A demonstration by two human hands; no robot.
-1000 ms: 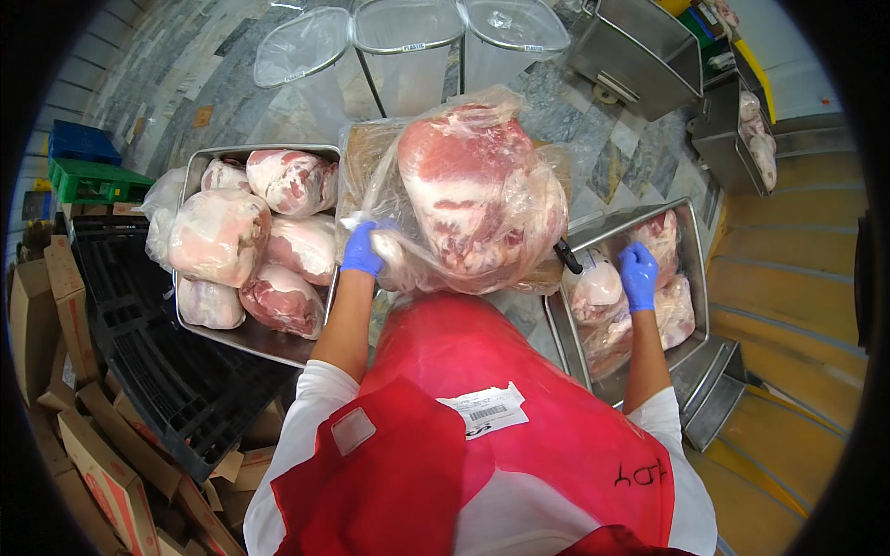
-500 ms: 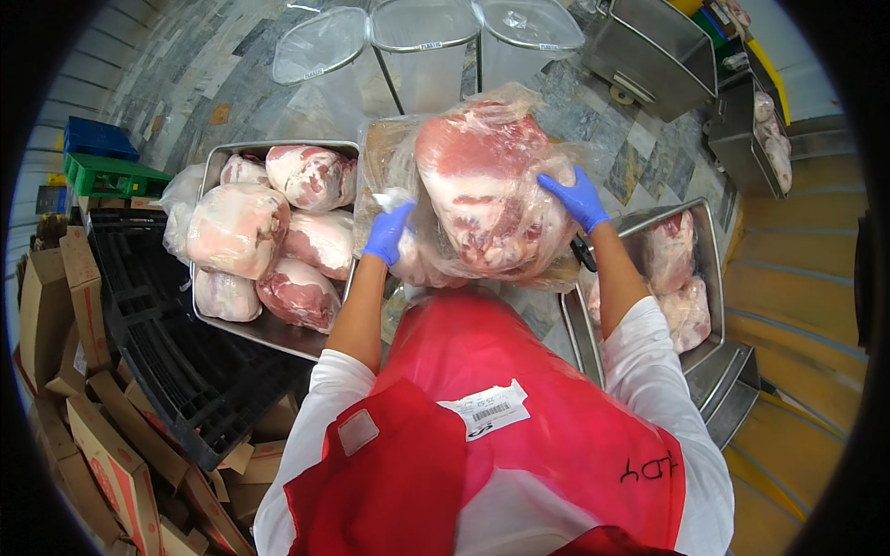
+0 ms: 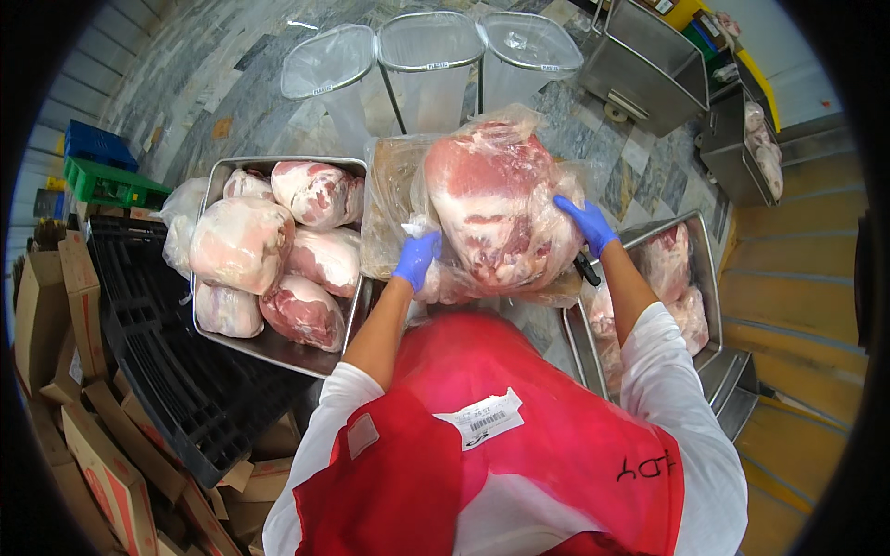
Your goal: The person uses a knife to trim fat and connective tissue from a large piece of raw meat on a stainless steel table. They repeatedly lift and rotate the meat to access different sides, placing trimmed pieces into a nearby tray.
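A large piece of raw meat [image 3: 487, 208], pink with pale fat, lies in loose clear plastic in front of me. At its left side my left hand [image 3: 418, 260], in a blue glove, is closed on the plastic wrap [image 3: 389, 204], and a white scrap shows at its fingertips. My right hand [image 3: 587, 225], gloved the same way, grips the meat's right side through the plastic, fingers partly bent. Close by my right wrist is a black handle [image 3: 586, 269]; what it belongs to is hidden. Brown board-like material shows through the plastic under the meat.
A metal bin [image 3: 215, 334] with several wrapped meat pieces stands left, another metal bin [image 3: 702, 232] with meat right. Three clear-lined containers [image 3: 431, 65] stand ahead. A black pallet [image 3: 176, 371] and flattened cartons [image 3: 102, 463] lie left. Metal carts [image 3: 640, 79] stand far right.
The whole view has shifted slightly. My left hand has moved a little right and nearer to me along the plastic. Both hands stay on the wrapped meat.
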